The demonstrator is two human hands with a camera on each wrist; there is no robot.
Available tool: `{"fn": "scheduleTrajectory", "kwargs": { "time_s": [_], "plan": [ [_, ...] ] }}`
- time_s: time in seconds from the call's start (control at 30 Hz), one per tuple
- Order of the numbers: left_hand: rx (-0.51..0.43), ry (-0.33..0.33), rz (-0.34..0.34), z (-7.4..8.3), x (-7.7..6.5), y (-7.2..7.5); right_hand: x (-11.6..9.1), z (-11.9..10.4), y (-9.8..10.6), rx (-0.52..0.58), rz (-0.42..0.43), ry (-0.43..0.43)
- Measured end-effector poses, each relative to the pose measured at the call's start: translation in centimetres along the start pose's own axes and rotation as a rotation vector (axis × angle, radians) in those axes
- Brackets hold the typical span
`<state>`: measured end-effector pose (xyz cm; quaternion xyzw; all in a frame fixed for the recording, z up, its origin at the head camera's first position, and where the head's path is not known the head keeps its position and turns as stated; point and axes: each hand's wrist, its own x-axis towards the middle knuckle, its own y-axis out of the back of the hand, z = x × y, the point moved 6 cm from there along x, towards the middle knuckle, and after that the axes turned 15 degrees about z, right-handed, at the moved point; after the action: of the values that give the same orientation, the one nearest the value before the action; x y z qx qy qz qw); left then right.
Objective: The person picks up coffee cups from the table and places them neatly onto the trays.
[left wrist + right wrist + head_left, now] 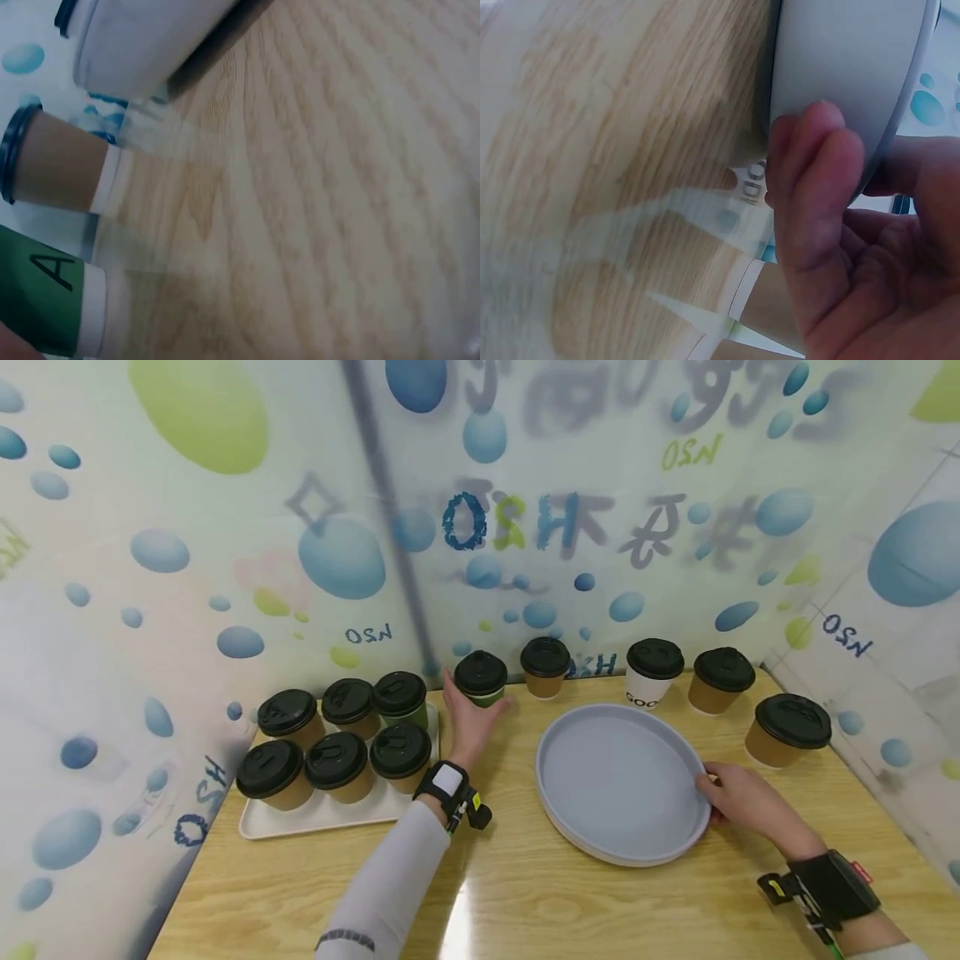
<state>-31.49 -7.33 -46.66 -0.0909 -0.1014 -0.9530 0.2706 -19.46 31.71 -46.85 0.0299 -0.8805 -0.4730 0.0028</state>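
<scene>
In the head view my left hand (pixel 471 724) is at a green paper cup (pixel 491 698) with a black lid, thumb and fingers spread to either side of it. The cup stands upright near the table's back edge. The left wrist view shows the green cup (pixel 45 289) with a letter A and only a bit of a finger at the corner. My right hand (pixel 746 797) grips the right rim of a round grey tray (pixel 626 785). In the right wrist view its curled fingers (pixel 817 172) lie against the tray's outer wall, the thumb at the rim.
On the left, a white rectangular tray (pixel 337 828) bears several black-lidded cups. Around the round tray's far side stand a brown cup (pixel 545 681), a white cup (pixel 648 687) with lettering, another brown cup (pixel 716 693) and a wider brown cup (pixel 776 747). A patterned curtain (pixel 487 602) hangs behind the wooden table (pixel 525 902).
</scene>
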Motion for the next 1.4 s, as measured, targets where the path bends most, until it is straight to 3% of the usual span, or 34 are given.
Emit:
{"fn": "scheduleTrajectory", "kwargs": {
  "time_s": [0.17,0.47,0.83,1.07,1.23,1.4],
  "plan": [
    [-0.044,0.007,0.032,-0.8,0.9,0.0,0.0,-0.3,0.0,-0.004,-0.003,0.003],
    [-0.010,-0.018,0.022,-1.1,1.0,-0.4,0.1,-0.1,-0.1,0.001,-0.002,0.001],
    [0.011,-0.063,0.010,0.5,0.2,0.2,-0.1,-0.2,-0.2,0.006,-0.004,-0.004],
    [-0.096,-0.124,-0.123,3.7,-2.1,0.3,0.0,-0.3,-0.1,0.000,0.000,0.005],
    [-0.126,-0.199,-0.248,6.0,-4.4,-0.2,0.0,-0.3,0.0,-0.007,0.009,0.016],
    [-0.128,-0.256,-0.357,7.3,-6.7,-1.0,-0.2,-0.2,-0.2,-0.011,0.021,0.024]
  ]
}}
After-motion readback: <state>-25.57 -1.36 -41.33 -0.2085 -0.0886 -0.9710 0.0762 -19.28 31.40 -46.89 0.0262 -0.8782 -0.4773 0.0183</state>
